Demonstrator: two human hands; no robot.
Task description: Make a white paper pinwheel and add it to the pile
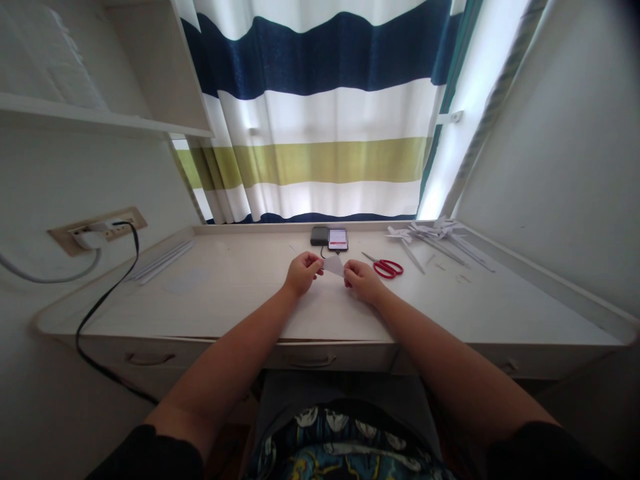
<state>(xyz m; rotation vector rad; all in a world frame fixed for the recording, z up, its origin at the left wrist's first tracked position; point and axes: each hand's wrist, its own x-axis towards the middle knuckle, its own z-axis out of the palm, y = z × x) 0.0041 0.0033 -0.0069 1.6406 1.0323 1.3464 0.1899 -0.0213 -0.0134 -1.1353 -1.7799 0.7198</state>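
A small piece of white paper (333,265) is stretched between my two hands, above the middle of the white desk (240,293). My left hand (302,272) pinches its left edge between thumb and fingers. On the other side, my right hand (363,280) grips the right corner with its fingers closed. Scissors with red handles (388,269) lie just beyond my right hand, blades pointing left. Behind the paper, a phone (338,239) with a lit screen rests beside a dark box-shaped device (319,236).
Several white paper pinwheel-like shapes on sticks (440,233) are heaped at the back right. White paper sticks (163,261) lie at the left, near faint flat paper sheets (187,280). A black cable (107,287) hangs from the wall socket (100,230) over the desk's left edge.
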